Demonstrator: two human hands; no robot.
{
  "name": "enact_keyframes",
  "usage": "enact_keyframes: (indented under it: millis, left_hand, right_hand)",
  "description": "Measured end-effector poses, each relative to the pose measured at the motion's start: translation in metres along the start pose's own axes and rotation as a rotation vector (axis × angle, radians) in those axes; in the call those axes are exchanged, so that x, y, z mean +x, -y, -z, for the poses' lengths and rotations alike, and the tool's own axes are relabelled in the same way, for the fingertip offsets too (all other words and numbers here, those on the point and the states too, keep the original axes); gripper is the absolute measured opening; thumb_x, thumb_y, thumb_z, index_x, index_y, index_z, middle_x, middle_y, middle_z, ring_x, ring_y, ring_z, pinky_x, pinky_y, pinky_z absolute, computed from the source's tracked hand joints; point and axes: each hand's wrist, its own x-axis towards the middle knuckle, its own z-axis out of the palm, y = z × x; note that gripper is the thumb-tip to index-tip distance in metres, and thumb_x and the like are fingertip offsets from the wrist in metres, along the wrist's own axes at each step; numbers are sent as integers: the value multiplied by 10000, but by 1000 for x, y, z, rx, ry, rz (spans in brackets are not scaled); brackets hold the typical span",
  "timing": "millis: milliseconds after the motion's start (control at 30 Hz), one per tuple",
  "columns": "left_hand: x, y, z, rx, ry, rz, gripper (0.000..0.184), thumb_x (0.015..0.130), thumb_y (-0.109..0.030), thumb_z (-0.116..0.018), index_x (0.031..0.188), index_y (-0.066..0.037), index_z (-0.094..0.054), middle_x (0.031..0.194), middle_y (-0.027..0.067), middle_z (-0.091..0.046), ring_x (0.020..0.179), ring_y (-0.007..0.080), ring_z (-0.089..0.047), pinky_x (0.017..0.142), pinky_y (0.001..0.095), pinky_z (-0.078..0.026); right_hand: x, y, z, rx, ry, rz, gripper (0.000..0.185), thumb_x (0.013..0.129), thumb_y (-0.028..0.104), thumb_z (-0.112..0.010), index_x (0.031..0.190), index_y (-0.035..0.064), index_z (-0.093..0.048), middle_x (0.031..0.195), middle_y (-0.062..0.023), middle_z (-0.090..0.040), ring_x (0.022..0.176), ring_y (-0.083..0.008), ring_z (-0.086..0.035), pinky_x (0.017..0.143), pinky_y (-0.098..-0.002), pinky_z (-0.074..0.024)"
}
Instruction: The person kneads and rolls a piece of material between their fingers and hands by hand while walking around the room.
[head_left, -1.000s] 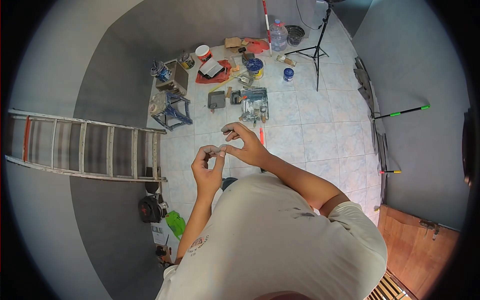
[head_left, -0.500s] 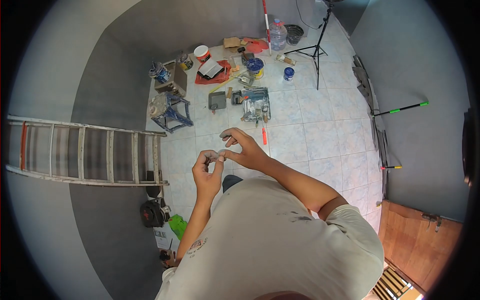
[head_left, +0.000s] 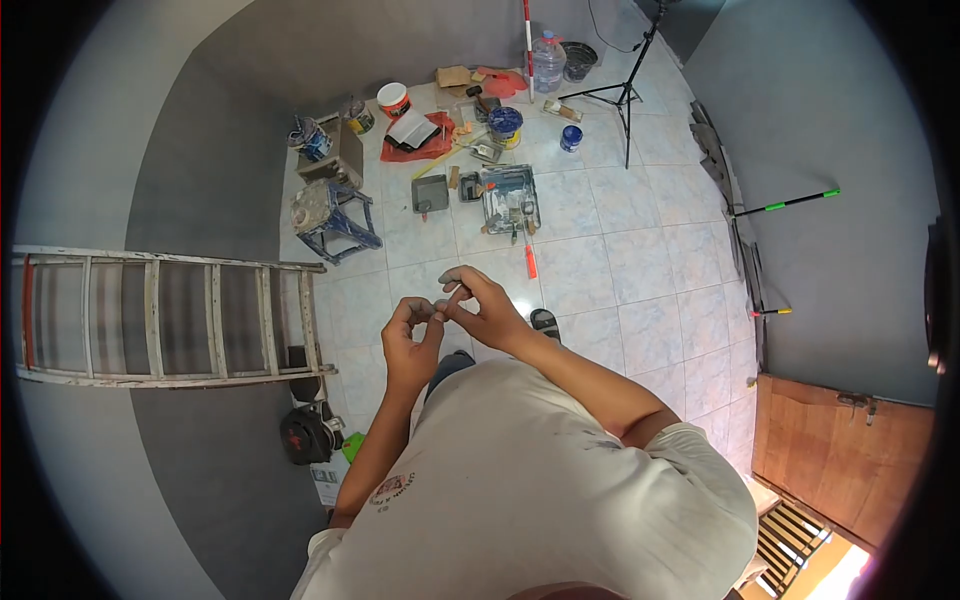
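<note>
My left hand and my right hand meet in front of my chest, high above the tiled floor. Thumb and fingers of each are pinched together, and their tips touch or nearly touch. Grey smears cover several fingertips. Whatever may sit between them is too small to make out. Farther ahead on the floor lies a paint tray with grey and white paint and tools in it. A red-handled tool sticks out toward me, and a smaller grey tray is to its left.
At the left, a ladder leans by the wall, with a paint-stained stool beyond it. Paint buckets, a blue can, a water jug and a tripod stand farther back. A wooden door is at the right.
My hands stay pinched together at nearly the same spot. The view has shifted slightly, and a sandalled foot now shows below my right forearm.
</note>
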Motion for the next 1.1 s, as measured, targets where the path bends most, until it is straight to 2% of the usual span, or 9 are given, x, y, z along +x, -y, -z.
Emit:
enact_keyframes:
  millis: [200,267,333,400,467,667,800,900,1100]
  left_hand:
    - [3,18,32,-83,11,-33,104,966,-14,-717,1035,7,-642,941,45,-689,922,127,-684,864,297,-543]
    - [3,26,39,-28,40,-130,256,950,-49,-759,1179,-3,-654,1056,62,-709,1005,144,-694,886,315,-539]
    - [4,7,48,-94,48,-87,347,943,-65,-771,1258,-17,-634,1106,71,-713,1043,155,-696,901,325,-537]
    - [3,6,58,-165,55,-56,439,936,-82,-783,1338,-30,-614,1156,80,-716,1081,166,-697,917,335,-534]
    - [4,19,68,-78,211,-117,482,962,-105,-752,1409,-35,-588,1291,90,-690,1128,172,-691,968,359,-518]
    - [4,24,81,-205,353,-52,496,972,-80,-730,1438,-32,-568,1249,106,-712,998,179,-716,921,336,-539]
    - [5,28,83,-217,406,-217,339,969,-98,-747,1292,-10,-694,1078,101,-763,948,178,-719,892,335,-554]
    - [-4,20,88,-265,347,-157,232,953,-107,-769,1165,-12,-760,1018,106,-774,915,190,-731,860,334,-564]
    - [-13,28,126,-115,218,-191,214,906,-97,-811,1103,-19,-783,970,116,-782,895,204,-749,828,340,-573]
  right_hand:
    - [-3,11,-38,-69,1,-17,273,1042,138,-642,1273,0,-595,1144,-189,-651,958,-288,-706,881,-381,-558]
    - [-5,12,-49,-72,42,-27,252,1068,136,-588,1279,-2,-595,1146,-194,-659,985,-289,-704,902,-382,-555]
    - [-7,23,-59,-99,-47,-46,293,1097,157,-522,1334,-4,-585,1191,-194,-677,1069,-268,-692,947,-380,-539]
    - [-13,27,-69,-65,-57,-91,324,1107,174,-515,1369,-7,-573,1226,-194,-677,1108,-256,-681,975,-382,-529]
    - [-19,22,-77,-40,-77,-136,355,1116,190,-508,1405,-11,-560,1261,-194,-677,1146,-243,-671,1002,-385,-519]
    - [-43,8,-95,-61,-267,-195,466,1123,259,-548,1513,11,-490,1357,-188,-647,1233,-253,-629,1064,-384,-489]
    - [-44,12,-90,-121,-266,-205,480,1115,263,-570,1521,21,-484,1352,-188,-637,1224,-248,-635,1035,-388,-514]
    - [-44,16,-93,-138,-269,-214,473,1106,235,-581,1519,24,-486,1351,-185,-635,1221,-246,-637,1028,-386,-520]
    - [-30,19,-116,-249,-199,-201,608,1001,137,-705,1546,21,-462,1412,-216,-614,1245,-310,-635,1075,-428,-485]
